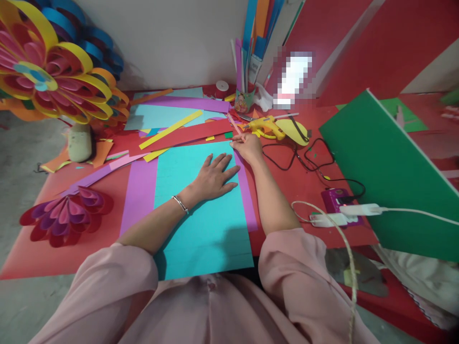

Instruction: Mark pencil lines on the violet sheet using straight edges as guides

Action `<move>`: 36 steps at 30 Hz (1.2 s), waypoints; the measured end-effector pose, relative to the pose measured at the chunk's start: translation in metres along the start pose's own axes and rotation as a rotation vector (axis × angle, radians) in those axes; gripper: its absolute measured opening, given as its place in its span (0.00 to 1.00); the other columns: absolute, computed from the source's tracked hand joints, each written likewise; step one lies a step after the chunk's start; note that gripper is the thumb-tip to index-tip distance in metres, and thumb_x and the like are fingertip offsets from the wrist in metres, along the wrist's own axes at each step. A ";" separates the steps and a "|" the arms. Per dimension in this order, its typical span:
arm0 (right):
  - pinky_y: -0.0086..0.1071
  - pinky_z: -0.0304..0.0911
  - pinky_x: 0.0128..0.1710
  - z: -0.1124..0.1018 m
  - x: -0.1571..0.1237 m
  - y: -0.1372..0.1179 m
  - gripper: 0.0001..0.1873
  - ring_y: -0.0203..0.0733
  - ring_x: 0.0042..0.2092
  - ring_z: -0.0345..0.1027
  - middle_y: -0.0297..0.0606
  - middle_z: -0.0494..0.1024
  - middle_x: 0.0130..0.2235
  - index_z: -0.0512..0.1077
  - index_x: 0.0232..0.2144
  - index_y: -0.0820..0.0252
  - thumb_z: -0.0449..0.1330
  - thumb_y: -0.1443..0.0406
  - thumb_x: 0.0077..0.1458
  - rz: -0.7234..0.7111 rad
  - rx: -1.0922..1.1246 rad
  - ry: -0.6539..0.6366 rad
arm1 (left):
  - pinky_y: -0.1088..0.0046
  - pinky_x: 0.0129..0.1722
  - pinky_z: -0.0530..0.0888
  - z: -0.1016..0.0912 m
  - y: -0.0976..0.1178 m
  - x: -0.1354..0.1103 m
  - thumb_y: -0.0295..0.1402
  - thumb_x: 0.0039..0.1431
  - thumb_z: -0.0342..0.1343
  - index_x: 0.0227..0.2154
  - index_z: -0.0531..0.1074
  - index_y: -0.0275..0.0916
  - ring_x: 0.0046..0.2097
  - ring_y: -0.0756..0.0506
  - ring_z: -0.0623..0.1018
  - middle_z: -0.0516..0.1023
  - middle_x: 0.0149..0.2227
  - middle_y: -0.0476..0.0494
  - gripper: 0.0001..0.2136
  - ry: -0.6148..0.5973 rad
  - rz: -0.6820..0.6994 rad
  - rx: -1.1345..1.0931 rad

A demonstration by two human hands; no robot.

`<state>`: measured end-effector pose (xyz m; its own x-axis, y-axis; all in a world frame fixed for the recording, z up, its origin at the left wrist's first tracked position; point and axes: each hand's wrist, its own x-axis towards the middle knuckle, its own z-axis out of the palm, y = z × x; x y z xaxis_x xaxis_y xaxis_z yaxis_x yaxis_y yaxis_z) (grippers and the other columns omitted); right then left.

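Turquoise sheet: we count one turquoise sheet [201, 234], lying directly under the left hand [214, 177] and reaching back from it toward the body; its far right corner is just beside the right hand [248, 147].
Left hand: we see it open, palm down, fingers spread on the turquoise sheet.
Right hand: its fingers are closed in a pinch around one slim pink stick [234, 124], which points away beyond the fingertips.
Purple paper: the purple paper [140, 191] shows at both sides of the turquoise sheet, left of the left hand and below the right; we cannot tell whether it is one piece or two.
Strips: beyond the left hand we count two yellow strips [171, 129] and one broad red strip [190, 135].
Glue gun: one yellow glue gun [266, 127], near the right hand, just beyond it.
Paper flowers: a small one [68, 215] and a larger one [38, 79], both well to the left of the left hand.
Plugs: two white plugs [359, 210], well to the right of the right hand.
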<state>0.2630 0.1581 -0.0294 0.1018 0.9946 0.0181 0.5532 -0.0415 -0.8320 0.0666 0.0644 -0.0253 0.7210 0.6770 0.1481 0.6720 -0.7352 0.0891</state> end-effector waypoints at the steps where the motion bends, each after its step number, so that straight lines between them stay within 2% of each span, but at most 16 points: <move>1: 0.38 0.74 0.49 0.000 0.000 0.000 0.12 0.46 0.44 0.83 0.36 0.87 0.38 0.82 0.41 0.57 0.69 0.62 0.54 0.006 -0.004 0.001 | 0.36 0.71 0.55 0.000 0.000 0.000 0.56 0.72 0.49 0.68 0.68 0.49 0.74 0.28 0.61 0.60 0.74 0.32 0.28 0.002 0.000 -0.006; 21: 0.39 0.74 0.50 0.001 0.002 0.002 0.12 0.46 0.43 0.82 0.36 0.86 0.37 0.82 0.41 0.58 0.68 0.62 0.53 0.002 0.010 -0.005 | 0.35 0.70 0.55 -0.002 0.003 0.002 0.55 0.72 0.48 0.67 0.69 0.47 0.73 0.27 0.61 0.61 0.73 0.31 0.28 0.008 -0.010 -0.019; 26: 0.40 0.74 0.51 0.000 0.001 0.001 0.11 0.47 0.44 0.82 0.36 0.86 0.37 0.82 0.40 0.58 0.69 0.63 0.53 0.015 -0.010 -0.008 | 0.37 0.71 0.53 0.001 0.000 0.001 0.57 0.72 0.46 0.67 0.68 0.49 0.74 0.29 0.61 0.61 0.74 0.34 0.29 0.007 -0.010 -0.032; 32: 0.40 0.74 0.53 0.012 0.015 0.017 0.12 0.43 0.44 0.82 0.33 0.84 0.38 0.81 0.42 0.61 0.67 0.60 0.58 -0.086 0.003 0.035 | 0.38 0.72 0.47 -0.001 -0.002 0.002 0.58 0.72 0.45 0.70 0.65 0.50 0.76 0.28 0.55 0.56 0.76 0.36 0.31 -0.049 -0.022 -0.087; 36: 0.45 0.72 0.54 0.015 0.021 0.023 0.15 0.41 0.43 0.82 0.29 0.80 0.35 0.80 0.42 0.66 0.66 0.59 0.59 -0.089 -0.003 0.012 | 0.38 0.73 0.45 -0.001 -0.004 0.003 0.59 0.72 0.43 0.70 0.65 0.49 0.76 0.28 0.54 0.55 0.77 0.36 0.32 -0.059 -0.018 -0.114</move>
<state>0.2654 0.1790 -0.0568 0.0623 0.9932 0.0982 0.5633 0.0462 -0.8249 0.0659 0.0688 -0.0245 0.7199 0.6885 0.0873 0.6638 -0.7198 0.2031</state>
